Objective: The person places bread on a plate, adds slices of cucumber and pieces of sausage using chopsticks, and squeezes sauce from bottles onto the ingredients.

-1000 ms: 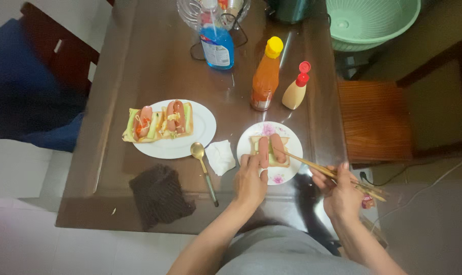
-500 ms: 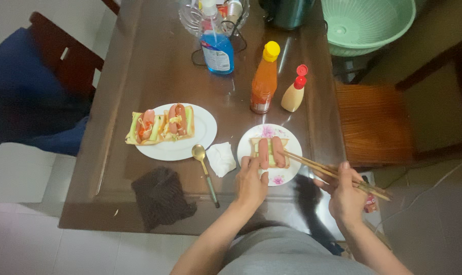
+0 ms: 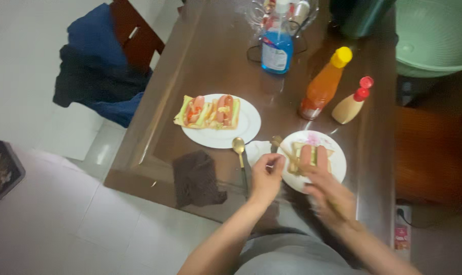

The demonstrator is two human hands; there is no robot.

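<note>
head view: left hand (image 3: 266,175) pinches chopsticks (image 3: 284,149) over the flowered plate (image 3: 338,163); blurred right hand (image 3: 328,191), fingers seemingly curled.

Motion blurs the right hand (image 3: 327,193); the green basin (image 3: 435,35) is cut off by the frame edge

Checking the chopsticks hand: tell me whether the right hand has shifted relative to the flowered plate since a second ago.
Yes. The right hand moved in from beyond the flowered plate's right side to its near edge, beside the left hand.
</note>
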